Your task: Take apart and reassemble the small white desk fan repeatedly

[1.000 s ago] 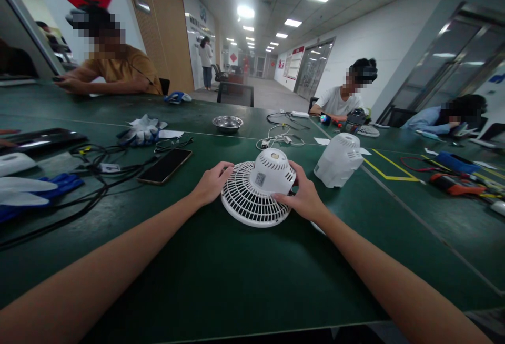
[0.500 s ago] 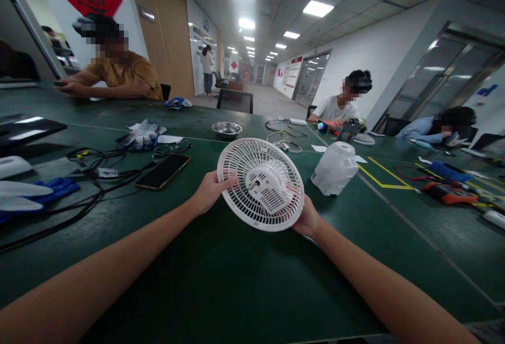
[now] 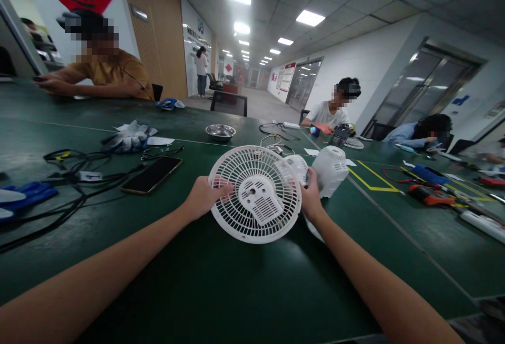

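A white round fan grille with a slotted plate at its middle is held tilted up above the green table, its inner face toward me. My left hand grips its left rim, fingers curled round the edge. My right hand is closed on the white motor housing that shows behind the grille's right edge. A second white fan housing stands just beyond my right hand.
A black phone and tangled black cables lie at left, with gloves and a steel bowl farther back. Red and blue tools lie at right. Three people sit around the table's far sides.
The fan part lay grille-down on the table a second ago. Both hands lifted and turned it so its inner face is toward me; my right hand shifted from below to the housing behind.
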The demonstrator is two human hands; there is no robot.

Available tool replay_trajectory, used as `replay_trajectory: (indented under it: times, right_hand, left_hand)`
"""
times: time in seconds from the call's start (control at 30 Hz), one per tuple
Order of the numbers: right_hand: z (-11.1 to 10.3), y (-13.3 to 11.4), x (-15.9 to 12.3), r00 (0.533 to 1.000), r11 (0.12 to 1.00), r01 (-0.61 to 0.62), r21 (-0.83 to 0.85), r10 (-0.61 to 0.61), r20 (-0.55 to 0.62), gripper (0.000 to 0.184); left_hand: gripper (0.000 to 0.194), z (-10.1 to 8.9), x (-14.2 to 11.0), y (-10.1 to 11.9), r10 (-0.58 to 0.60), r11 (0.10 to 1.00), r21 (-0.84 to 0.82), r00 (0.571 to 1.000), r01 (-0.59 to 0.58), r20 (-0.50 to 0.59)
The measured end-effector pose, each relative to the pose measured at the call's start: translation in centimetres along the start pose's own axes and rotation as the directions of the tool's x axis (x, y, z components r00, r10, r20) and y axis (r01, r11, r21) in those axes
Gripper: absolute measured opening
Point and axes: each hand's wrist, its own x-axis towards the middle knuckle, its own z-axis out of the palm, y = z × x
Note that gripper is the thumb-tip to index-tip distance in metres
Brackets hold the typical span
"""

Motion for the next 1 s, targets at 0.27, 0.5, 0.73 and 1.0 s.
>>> replay_trajectory:
  times: [0.27,0.5,0.73,1.0]
  right_hand:
    - [-2.4,1.9,1.8,0.957,0.629,0.264,-0.732,-0.267,0.115,0.064]
    - [-3.8,-0.3,2.4,0.78,0.52,0.378,-0.766,-0.624,-0.039,0.055]
    - [-7.5,2.0,5.0,0.781,0.771,-0.024,-0.637,-0.383,-0.494,0.094]
    - [-8.3,4.8,6.2,0.754,0.912,-0.188,-0.365,-0.104,-0.649,0.088]
  left_hand:
    - [0.025,-0.8,1.1,-1.6,-0.166,0.984,-0.078,0.985,0.162,-0.053]
    - [0.032,-2.0,1.6,-2.4,-0.196,0.98,0.017,0.98,0.196,-0.02]
    - [0.036,-2.1,1.6,-2.3,-0.226,0.973,0.043,0.974,0.227,-0.015]
    - [0.037,-2.1,1.6,-2.2,-0.193,0.98,0.056,0.981,0.193,-0.01]
